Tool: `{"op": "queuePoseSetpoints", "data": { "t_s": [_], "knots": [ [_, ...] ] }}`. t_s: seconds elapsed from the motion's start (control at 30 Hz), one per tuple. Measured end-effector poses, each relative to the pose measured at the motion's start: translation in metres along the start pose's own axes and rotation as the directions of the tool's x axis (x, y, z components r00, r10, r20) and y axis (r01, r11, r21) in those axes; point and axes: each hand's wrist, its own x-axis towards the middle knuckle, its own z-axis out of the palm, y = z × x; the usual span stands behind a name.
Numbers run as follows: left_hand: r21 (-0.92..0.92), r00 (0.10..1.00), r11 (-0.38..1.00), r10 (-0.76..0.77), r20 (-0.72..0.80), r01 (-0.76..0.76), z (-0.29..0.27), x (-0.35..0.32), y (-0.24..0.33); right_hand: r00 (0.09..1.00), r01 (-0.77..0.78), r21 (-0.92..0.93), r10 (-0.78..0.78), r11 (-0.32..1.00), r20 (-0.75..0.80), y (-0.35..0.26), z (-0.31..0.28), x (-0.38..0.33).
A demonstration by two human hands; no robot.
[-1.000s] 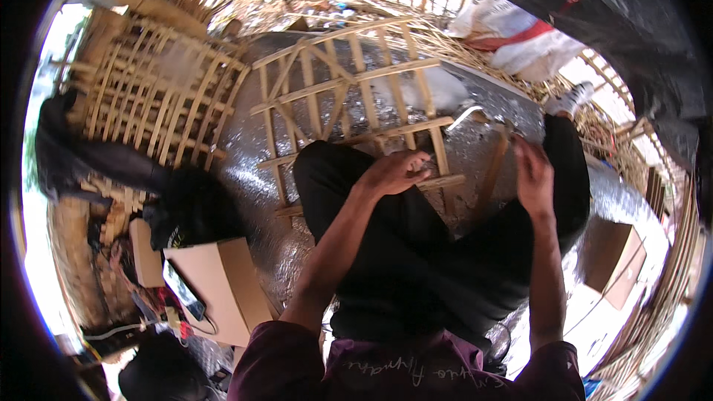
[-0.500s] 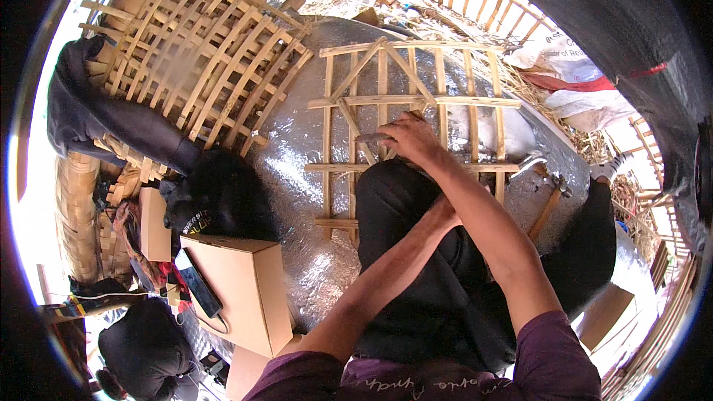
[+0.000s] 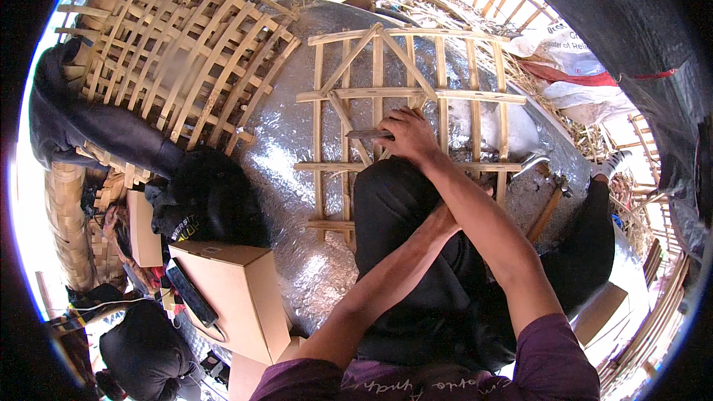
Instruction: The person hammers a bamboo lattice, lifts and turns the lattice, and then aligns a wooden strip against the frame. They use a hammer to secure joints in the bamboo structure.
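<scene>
My right hand (image 3: 409, 136) is closed around a dark, flat-bladed tool (image 3: 369, 134) that points left. It works over a bamboo lattice frame (image 3: 475, 95), near the middle crossbar and a slanted brace (image 3: 345, 114). The lattice has several upright slats tied in by cross slats and two braces meeting at the far edge. My bent knee in black trousers (image 3: 397, 200) overlaps its near side. Crossing under the right forearm, my left arm reaches beyond the knee; the left hand (image 3: 475, 197) is mostly hidden, fingers out of sight.
Shiny grey sheeting (image 3: 282, 141) covers the ground. At right lie a wooden-handled hammer (image 3: 544, 215) and a curved silver metal piece (image 3: 533, 159). A woven bamboo panel (image 3: 186, 52) and a person in black clothing (image 3: 119, 122) are at left. A cardboard box (image 3: 238, 289) carries a dark phone-like device (image 3: 189, 293).
The view has shifted slightly, so the lattice and left-hand things sit farther left and higher. My right hand keeps its grip on the blade, which has moved slightly left.
</scene>
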Motion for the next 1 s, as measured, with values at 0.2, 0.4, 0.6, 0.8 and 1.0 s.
{"op": "queuePoseSetpoints", "data": {
  "t_s": [0.2,0.4,0.6,0.8,1.0],
  "knots": [
    [0.286,0.997,0.955,0.069,0.035,-0.076,-0.001,0.000,0.034,0.995,0.044,0.070,-0.038,0.997,-0.090,0.009,0.002,-0.007],
    [0.304,0.962,0.921,0.270,-0.046,-0.244,0.003,0.000,0.024,1.000,0.010,0.033,-0.009,0.999,-0.028,0.004,0.000,-0.006],
    [0.331,0.965,0.913,0.260,-0.023,-0.238,0.005,0.003,0.026,1.000,0.025,0.021,-0.025,0.999,-0.009,0.009,0.000,-0.006],
    [0.359,0.957,0.900,0.285,-0.053,-0.248,0.002,0.001,0.022,0.947,0.059,0.112,-0.020,0.992,-0.320,-0.007,-0.018,-0.011],
    [0.438,0.952,0.855,0.307,0.006,-0.278,0.004,0.002,0.038,0.788,-0.197,0.453,0.415,0.869,-0.454,0.028,-0.039,-0.046]
  ]
}}
